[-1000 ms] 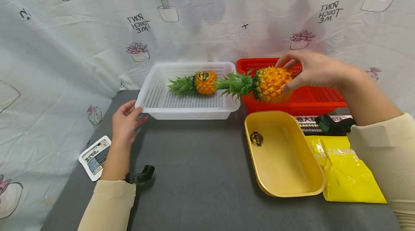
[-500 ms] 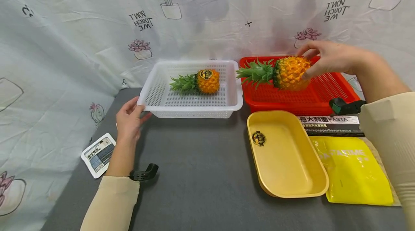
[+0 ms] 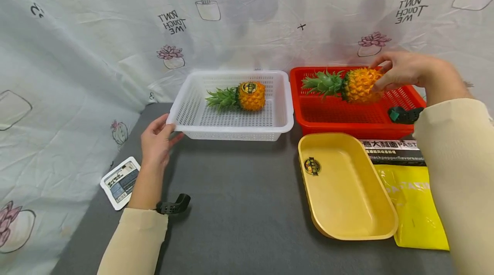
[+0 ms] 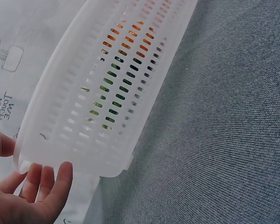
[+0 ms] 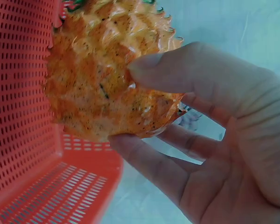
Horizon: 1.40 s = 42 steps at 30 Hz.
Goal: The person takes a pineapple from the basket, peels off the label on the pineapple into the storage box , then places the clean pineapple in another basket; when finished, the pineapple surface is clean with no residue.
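Rightward from the white basket's (image 3: 231, 130) edge moves one pineapple (image 3: 360, 86), now at the red basket (image 3: 355, 129); thumb and fingertips of the right hand (image 3: 411, 69) grip its base, leaves pointing left; whether it touches the basket, I cannot tell; the left hand (image 3: 156, 144) pinches the white basket's near left corner; a second pineapple (image 3: 252, 97) lies inside; nearer the person sit a yellow tray (image 3: 345, 189) and, beside it, a yellow bag (image 3: 413, 215)
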Each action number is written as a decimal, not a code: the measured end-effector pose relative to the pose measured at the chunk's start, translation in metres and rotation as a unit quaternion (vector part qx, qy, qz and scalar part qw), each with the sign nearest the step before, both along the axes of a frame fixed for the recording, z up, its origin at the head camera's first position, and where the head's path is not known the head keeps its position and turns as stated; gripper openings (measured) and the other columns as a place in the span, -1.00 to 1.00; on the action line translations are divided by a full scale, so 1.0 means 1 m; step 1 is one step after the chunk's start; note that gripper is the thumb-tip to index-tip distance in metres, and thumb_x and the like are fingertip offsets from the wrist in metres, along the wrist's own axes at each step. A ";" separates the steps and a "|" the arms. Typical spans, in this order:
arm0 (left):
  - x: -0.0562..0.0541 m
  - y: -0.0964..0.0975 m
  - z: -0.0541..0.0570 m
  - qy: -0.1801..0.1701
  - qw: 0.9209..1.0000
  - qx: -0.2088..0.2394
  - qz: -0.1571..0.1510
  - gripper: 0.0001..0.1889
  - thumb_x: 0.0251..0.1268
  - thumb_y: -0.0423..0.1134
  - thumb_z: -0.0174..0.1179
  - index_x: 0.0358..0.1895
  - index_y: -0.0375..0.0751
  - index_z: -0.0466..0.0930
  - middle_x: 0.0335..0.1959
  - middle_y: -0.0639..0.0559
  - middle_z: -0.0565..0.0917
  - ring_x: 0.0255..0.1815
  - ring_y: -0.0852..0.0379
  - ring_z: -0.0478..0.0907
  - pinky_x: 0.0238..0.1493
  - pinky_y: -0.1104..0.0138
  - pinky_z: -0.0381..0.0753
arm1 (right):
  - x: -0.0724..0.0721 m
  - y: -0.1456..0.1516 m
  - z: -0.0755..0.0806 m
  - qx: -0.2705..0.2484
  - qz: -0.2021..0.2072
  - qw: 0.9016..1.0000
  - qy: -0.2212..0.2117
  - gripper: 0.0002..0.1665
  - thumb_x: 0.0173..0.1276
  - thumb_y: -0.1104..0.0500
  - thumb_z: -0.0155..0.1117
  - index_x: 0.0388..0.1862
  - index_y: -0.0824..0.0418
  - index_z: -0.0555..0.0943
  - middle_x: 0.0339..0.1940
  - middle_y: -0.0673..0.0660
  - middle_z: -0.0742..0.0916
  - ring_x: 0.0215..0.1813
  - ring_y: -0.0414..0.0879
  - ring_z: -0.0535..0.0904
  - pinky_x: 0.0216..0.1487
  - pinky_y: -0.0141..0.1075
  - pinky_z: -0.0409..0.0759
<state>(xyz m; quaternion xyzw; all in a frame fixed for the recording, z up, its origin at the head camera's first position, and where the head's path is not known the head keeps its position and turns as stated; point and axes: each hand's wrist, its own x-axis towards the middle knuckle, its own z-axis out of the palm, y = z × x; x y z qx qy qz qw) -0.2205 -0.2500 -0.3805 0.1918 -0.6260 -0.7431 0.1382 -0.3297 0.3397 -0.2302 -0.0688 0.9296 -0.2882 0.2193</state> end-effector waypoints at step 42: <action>-0.003 0.002 -0.004 0.016 0.999 0.038 -0.029 -0.54 0.44 -0.47 0.20 0.38 -0.26 0.53 0.08 0.03 0.57 0.12 0.07 0.66 -0.11 0.27 0.80 | -0.032 0.024 -0.072 -0.031 -0.048 0.998 -0.020 -0.06 0.40 0.34 0.28 0.57 0.44 -0.03 0.56 0.66 0.03 -0.05 0.08 0.68 0.01 0.02 0.76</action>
